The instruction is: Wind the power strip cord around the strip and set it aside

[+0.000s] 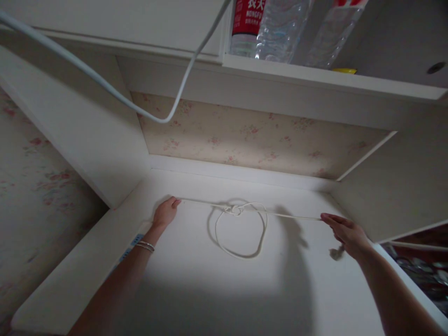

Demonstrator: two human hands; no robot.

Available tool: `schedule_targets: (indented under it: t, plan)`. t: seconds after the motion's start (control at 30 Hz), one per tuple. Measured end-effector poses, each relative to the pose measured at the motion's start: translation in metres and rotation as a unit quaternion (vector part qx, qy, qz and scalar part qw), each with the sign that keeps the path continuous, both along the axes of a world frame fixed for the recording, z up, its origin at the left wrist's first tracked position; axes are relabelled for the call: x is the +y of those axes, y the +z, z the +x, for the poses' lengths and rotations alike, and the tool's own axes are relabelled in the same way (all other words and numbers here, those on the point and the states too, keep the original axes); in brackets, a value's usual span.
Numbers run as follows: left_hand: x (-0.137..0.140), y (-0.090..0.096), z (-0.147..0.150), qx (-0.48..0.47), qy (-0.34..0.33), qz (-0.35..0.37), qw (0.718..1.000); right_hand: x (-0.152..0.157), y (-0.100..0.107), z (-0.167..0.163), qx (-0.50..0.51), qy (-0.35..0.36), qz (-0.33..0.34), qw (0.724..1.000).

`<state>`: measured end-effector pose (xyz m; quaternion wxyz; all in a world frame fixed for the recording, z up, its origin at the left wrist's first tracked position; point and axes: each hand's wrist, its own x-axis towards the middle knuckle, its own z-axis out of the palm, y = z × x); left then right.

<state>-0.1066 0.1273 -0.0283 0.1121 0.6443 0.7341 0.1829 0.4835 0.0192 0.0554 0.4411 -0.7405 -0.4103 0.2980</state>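
Observation:
A thin off-white cord (262, 233) is stretched from side to side above the white desk top (217, 289). In its middle is a loose knot, from which a large round loop hangs or lies toward me. My left hand (165, 211), with thin bangles at the wrist, pinches the cord's left end. On the far side my right hand (346, 232) pinches the right stretch of cord between thumb and fingers. A small bunched bit, perhaps the cord's tail, shows beneath the right hand; I cannot make it out clearly.
Overhead, a white shelf (315, 74) holds several plastic water bottles (282, 30). A pale cable (115, 93) hangs across the upper left. White side panels and floral wallpaper (224, 135) enclose the desk. Blue-and-white labels (137, 240) lie beside the left forearm.

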Motion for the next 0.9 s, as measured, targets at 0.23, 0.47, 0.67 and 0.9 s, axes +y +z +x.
schedule_targets:
  t: [0.23, 0.47, 0.67, 0.9]
  plan:
    - [0.020, -0.001, -0.002, -0.005, 0.053, -0.016, 0.998, -0.021, 0.022, -0.047, 0.103, 0.133, -0.072, 0.983]
    - [0.030, 0.007, -0.005, -0.047, 0.038, -0.008, 0.998, -0.040, 0.074, -0.111, 0.093, 0.366, -0.202, 0.904]
    - [0.036, 0.010, -0.005, -0.087, 0.020, 0.019, 0.996, -0.032, 0.079, -0.151, 0.030, 0.445, -0.172, 0.878]
    - [0.050, 0.011, -0.010, -0.104, -0.004, 0.023, 0.994, -0.010, 0.066, -0.170, -0.155, 0.378, 0.015, 0.913]
